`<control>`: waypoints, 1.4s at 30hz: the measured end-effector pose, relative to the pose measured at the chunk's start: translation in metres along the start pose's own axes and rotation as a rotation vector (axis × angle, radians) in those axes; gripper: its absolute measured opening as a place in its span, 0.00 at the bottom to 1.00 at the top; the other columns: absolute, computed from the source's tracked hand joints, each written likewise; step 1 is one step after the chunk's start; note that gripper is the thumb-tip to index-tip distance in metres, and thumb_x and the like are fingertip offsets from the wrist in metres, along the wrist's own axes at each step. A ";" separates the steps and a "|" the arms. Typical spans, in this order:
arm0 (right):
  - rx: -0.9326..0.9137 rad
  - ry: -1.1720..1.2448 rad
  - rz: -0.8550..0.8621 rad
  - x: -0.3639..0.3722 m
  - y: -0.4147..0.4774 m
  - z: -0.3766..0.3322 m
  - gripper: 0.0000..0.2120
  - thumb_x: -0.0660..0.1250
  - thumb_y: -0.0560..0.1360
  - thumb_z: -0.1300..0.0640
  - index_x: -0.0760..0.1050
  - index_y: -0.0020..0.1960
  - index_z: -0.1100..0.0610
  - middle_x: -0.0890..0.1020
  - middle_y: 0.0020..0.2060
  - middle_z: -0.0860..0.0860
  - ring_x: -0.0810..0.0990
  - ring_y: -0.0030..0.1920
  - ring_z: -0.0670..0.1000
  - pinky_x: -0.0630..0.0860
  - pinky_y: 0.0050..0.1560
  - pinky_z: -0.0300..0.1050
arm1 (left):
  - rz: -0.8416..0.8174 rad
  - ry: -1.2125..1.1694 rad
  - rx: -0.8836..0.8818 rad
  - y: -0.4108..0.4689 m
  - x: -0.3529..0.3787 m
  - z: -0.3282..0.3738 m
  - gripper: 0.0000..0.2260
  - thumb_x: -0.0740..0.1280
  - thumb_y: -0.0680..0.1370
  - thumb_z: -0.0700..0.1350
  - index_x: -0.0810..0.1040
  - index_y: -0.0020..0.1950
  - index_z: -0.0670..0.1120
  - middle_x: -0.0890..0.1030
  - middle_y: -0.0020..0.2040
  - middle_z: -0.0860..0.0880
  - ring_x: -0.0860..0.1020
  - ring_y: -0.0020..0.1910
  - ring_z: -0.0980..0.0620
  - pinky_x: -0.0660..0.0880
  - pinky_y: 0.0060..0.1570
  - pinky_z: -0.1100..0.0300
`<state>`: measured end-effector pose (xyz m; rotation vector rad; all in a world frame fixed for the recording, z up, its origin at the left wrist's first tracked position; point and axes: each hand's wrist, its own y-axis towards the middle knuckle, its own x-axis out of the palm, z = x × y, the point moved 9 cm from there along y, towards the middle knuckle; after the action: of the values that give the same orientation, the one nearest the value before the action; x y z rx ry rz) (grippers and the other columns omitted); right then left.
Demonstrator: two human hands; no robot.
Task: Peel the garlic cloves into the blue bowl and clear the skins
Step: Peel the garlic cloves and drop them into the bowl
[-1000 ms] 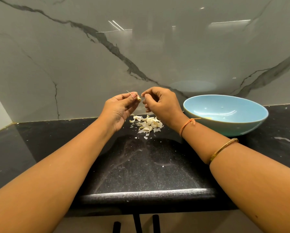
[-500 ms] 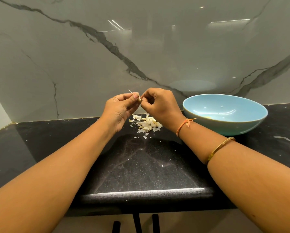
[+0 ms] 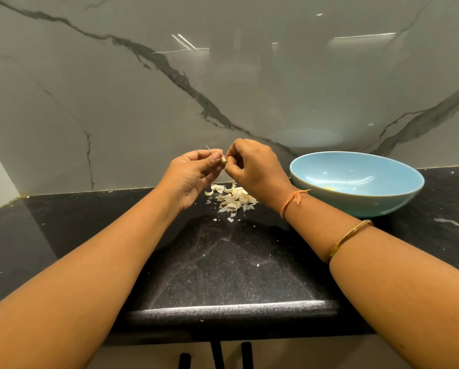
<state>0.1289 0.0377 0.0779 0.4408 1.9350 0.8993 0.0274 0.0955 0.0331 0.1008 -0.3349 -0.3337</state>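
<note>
Held small pale garlic clove [image 3: 224, 161] in air, pinched between thumb and curled fingers [image 3: 214, 157] of left hand [image 3: 189, 175], above and just behind pile of papery off-white skins [image 3: 233, 199] on speckled black stone tabletop [image 3: 236, 262].

Brought right hand [image 3: 257, 169] in on exposed end of clove over last second. Small gap between the two hands a second back, none now. Right fingertips curled and pinching at that end. Otherwise recorded little shift in either wrist or in pile.

Noted thin dry wisp [image 3: 208, 148] sticking up from behind left fingers. Could not tell whether stalk or skin. Could not judge amount of skin left on clove: too small, mostly covered.

Judged step as fresh grip taken for next strip of skin, peel not yet finished.

Found shallow light-blue ceramic bowl [image 3: 369, 206] standing to right of pile, near right wrist, with one small yellowish piece [image 3: 329, 188] inside, probably a peeled clove.

Judged task unfinished: held clove not yet in bowl, skins not yet cleared.
</note>
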 end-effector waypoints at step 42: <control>0.040 0.119 -0.004 0.000 -0.001 0.005 0.05 0.66 0.74 0.59 0.79 0.43 0.61 0.79 0.37 0.52 0.76 0.38 0.50 0.76 0.43 0.49 | 0.029 -0.036 -0.072 -0.002 -0.004 -0.006 0.02 0.68 0.73 0.35 0.78 0.45 0.38 0.82 0.31 0.47 0.81 0.30 0.55 0.78 0.32 0.68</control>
<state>0.1328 0.0388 0.0756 0.4147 2.0646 0.9033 0.0248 0.0952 0.0258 0.0195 -0.3594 -0.3185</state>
